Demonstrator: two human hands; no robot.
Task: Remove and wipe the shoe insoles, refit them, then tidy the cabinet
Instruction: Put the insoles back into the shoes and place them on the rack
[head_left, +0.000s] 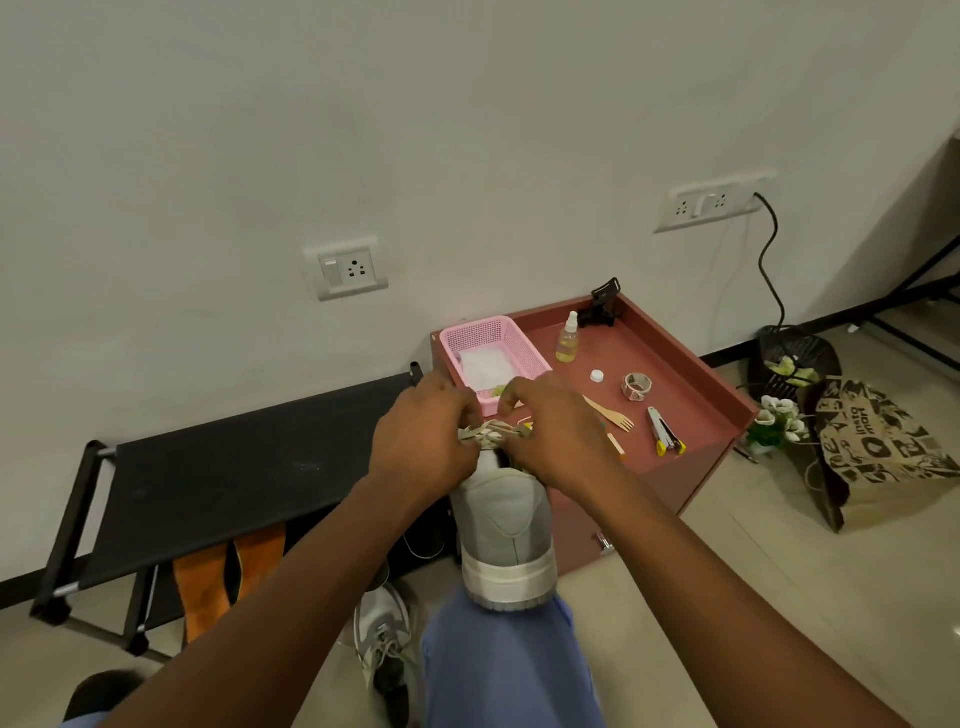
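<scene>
A grey high-top sneaker with a white sole (506, 525) stands heel-down on the person's blue-trousered knee (511, 670), its heel facing the camera. Both hands work at its top: the left hand (423, 441) and the right hand (558, 439) each pinch the beige laces (488, 432) with curled fingers. Just behind them sits a reddish-brown cabinet (691, 415) (its top carries a pink plastic basket (493, 353), a small spray bottle of yellow liquid (567, 340), a wooden fork (613, 414) and a stapler (665, 432)). A second grey sneaker (387, 644) lies on the floor beside a black fabric shoe rack (234, 483)
</scene>
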